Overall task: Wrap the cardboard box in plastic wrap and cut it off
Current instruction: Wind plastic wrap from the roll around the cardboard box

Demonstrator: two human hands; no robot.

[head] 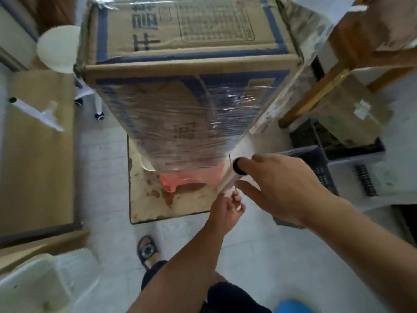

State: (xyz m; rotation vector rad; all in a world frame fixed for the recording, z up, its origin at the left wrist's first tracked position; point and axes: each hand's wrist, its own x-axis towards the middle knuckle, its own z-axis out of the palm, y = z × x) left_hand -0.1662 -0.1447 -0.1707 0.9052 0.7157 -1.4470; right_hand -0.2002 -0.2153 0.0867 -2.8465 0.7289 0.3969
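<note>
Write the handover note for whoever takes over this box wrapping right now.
Left hand grips the lower end of the wrap roll. Right hand holds its black-capped top end.
The roll is at the near right corner of the cardboard box, which stands on a pink stool.
Done: film covers most of the near face and the right side.
Left: wrap the bare top band of the near face, then cut the film.

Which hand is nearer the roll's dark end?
Right. The right hand holds the roll right at its dark end; the left hand grips the opposite, lower end.
</note>
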